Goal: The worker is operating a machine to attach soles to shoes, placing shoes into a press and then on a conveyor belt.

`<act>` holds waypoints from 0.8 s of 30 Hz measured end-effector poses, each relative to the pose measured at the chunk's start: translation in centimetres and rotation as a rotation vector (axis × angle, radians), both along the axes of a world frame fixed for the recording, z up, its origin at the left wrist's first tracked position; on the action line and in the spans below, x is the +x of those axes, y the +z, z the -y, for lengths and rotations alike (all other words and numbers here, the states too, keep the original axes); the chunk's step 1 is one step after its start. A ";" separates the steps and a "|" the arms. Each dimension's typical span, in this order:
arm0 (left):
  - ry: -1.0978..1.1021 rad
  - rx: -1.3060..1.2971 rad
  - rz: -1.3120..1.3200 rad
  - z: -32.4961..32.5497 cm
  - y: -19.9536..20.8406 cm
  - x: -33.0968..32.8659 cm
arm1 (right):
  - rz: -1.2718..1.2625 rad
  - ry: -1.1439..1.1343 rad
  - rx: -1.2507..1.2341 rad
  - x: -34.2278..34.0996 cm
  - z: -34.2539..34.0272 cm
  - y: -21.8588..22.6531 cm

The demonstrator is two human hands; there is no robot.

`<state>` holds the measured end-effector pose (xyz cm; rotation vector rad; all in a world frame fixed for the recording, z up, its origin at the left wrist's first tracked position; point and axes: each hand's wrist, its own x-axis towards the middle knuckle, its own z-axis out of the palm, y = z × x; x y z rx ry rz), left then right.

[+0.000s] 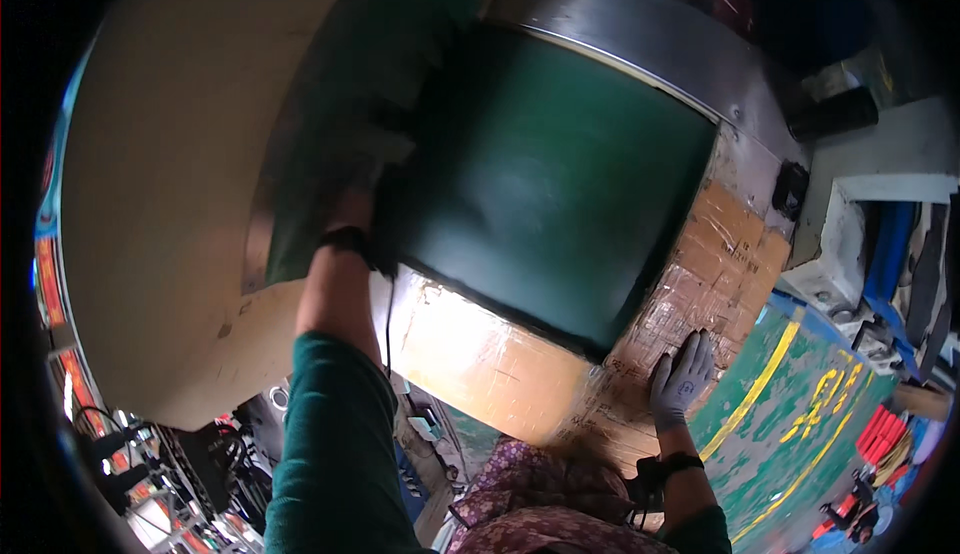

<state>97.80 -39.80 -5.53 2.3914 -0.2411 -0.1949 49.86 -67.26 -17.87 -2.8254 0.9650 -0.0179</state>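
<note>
A dark green square surface [550,184] lies in front of me, bordered by taped brown cardboard [480,354] on its near and right sides. My right hand [683,379], in a grey glove, lies on the cardboard near the green surface's near right corner, fingers stretched out. My left hand [372,159] reaches forward to the left edge of the green surface, under deep shadow. Its fingers are too dark to make out, as is anything they may hold. A second green area [340,84] shows on the large beige panel [180,194] beside it.
A curved metal band [630,14] runs along the far side. At right stands a white machine frame [850,194] with a blue strap [885,264]. The worn green floor [770,404] has yellow lines, with red objects [880,434] further right. Machinery and cables [200,464] lie lower left.
</note>
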 end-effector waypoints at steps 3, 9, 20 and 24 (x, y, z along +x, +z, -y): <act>-0.023 -0.330 -0.238 -3.5 -0.1 -2.8 | 0.078 0.089 -0.021 1.6 -2.6 -0.4; -0.376 -0.471 -0.306 -0.7 3.7 -18.9 | -0.039 0.168 0.085 -2.7 2.6 0.6; -0.155 -0.278 -0.646 -28.7 13.2 -45.0 | -0.807 0.955 1.668 8.0 -29.7 21.0; 0.187 -0.217 -0.504 -38.4 18.4 -54.6 | -0.905 0.991 1.689 5.3 -42.5 24.2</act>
